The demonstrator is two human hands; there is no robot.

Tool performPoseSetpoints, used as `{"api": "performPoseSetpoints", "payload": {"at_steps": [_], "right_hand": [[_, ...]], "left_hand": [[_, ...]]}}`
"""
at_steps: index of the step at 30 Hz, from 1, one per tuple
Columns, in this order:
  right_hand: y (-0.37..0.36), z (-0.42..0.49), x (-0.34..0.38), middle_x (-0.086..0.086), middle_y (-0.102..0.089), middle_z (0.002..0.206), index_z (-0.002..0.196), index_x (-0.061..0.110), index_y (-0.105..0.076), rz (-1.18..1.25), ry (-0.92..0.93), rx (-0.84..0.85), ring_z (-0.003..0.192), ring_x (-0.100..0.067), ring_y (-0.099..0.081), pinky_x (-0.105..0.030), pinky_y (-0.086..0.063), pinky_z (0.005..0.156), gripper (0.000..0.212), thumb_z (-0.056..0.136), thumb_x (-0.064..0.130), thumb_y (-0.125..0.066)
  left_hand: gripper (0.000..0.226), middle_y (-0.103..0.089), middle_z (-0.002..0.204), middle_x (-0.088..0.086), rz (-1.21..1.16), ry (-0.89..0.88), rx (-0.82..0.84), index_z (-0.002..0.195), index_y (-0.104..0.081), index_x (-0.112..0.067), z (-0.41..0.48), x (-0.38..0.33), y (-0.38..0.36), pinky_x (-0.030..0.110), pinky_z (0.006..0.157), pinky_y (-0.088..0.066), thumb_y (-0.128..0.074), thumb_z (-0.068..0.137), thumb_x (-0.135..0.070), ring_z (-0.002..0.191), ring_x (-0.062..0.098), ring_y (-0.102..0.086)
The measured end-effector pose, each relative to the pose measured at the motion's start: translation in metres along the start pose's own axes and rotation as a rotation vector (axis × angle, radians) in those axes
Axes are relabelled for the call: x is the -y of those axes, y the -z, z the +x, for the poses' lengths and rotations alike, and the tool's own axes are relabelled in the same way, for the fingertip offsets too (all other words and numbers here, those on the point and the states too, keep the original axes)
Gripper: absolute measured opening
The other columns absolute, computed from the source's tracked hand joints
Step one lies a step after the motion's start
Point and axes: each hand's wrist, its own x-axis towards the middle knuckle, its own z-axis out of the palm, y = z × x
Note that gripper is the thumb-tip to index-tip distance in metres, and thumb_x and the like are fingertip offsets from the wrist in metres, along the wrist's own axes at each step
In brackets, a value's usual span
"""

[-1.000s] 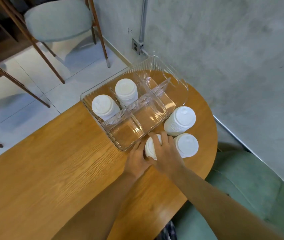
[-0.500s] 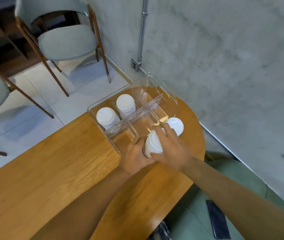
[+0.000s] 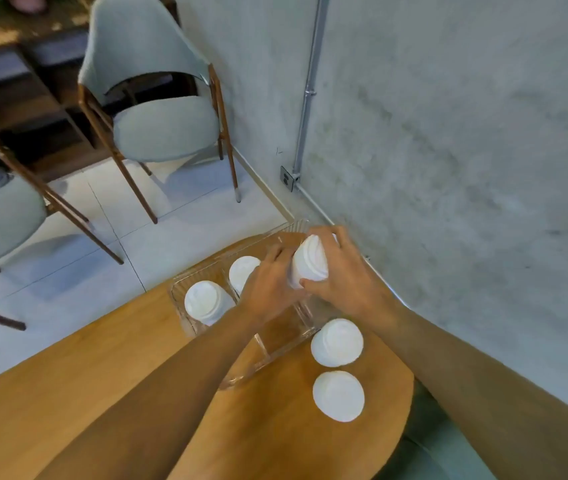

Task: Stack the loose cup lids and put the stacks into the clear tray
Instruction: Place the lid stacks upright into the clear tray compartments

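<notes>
Both hands hold one white stack of cup lids (image 3: 310,263) above the far part of the clear tray (image 3: 180,299). My left hand (image 3: 268,289) grips its left side and my right hand (image 3: 344,275) wraps its right side. Two lid stacks stand in the tray's left compartments, one near (image 3: 204,301) and one farther (image 3: 242,271), partly behind my left hand. Two more white stacks stand on the wooden table to the right of the tray, one (image 3: 337,342) close to its corner and one (image 3: 338,395) nearer me.
The wooden table (image 3: 102,393) ends in a rounded edge at the right, close to a grey concrete wall (image 3: 448,133). Upholstered chairs (image 3: 157,109) stand on the tiled floor beyond the table. A green seat (image 3: 424,441) lies below the table's right edge.
Both hands lifted the lid stack from the table beside the tray and carried it up and over the tray's far compartments. The camera view tilted upward.
</notes>
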Motion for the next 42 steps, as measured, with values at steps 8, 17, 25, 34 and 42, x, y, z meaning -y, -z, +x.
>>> {"api": "performPoseSetpoints", "payload": {"at_steps": [8,17,25,34,42], "right_hand": [[-0.013,0.072,-0.031,0.006,-0.032,0.149,0.147,0.038,-0.034,-0.014,0.044,0.054,0.136,-0.024,-0.040,-0.040,-0.056,0.101,0.087,0.079,0.034,-0.089],[-0.038,0.098,-0.041,0.004,-0.032,0.152,0.149,0.031,-0.038,-0.073,0.157,0.145,0.136,-0.024,-0.043,-0.038,-0.057,0.100,0.089,0.077,0.031,-0.091],[-0.079,0.116,-0.052,-0.003,-0.032,0.153,0.151,0.031,-0.036,-0.118,0.091,0.150,0.143,-0.027,-0.037,-0.036,-0.047,0.110,0.092,0.078,0.035,-0.091],[-0.081,0.109,-0.054,-0.001,-0.031,0.156,0.152,0.029,-0.033,-0.082,0.078,0.193,0.146,-0.028,-0.032,-0.040,-0.047,0.111,0.093,0.079,0.031,-0.090],[-0.079,0.104,-0.041,-0.002,-0.036,0.156,0.151,0.025,-0.033,-0.093,0.058,0.189,0.144,-0.025,-0.035,-0.035,-0.044,0.109,0.087,0.083,0.026,-0.087]], "left_hand": [[0.080,-0.061,0.148,-0.006,0.019,0.056,0.174,0.153,-0.047,-0.035,0.063,0.030,0.004,0.047,0.104,-0.057,-0.088,0.083,-0.037,0.124,0.023,-0.062],[0.073,-0.066,0.142,-0.003,0.169,0.108,0.297,0.154,-0.046,-0.032,0.073,0.047,0.006,0.044,0.095,-0.061,-0.080,0.089,-0.034,0.114,0.024,-0.067],[0.046,-0.062,0.148,-0.003,0.449,0.053,0.250,0.147,-0.057,-0.024,0.076,0.045,0.007,0.031,0.093,-0.058,-0.066,0.102,-0.026,0.121,0.023,-0.065],[0.042,-0.059,0.150,0.000,0.232,0.062,0.174,0.143,-0.062,-0.017,0.060,0.052,-0.001,0.022,0.103,-0.048,-0.065,0.101,-0.013,0.129,0.024,-0.060],[0.041,-0.058,0.149,0.000,0.239,-0.005,0.109,0.143,-0.062,-0.017,0.040,0.056,0.003,0.017,0.100,-0.045,-0.063,0.102,-0.014,0.129,0.021,-0.059]]}}
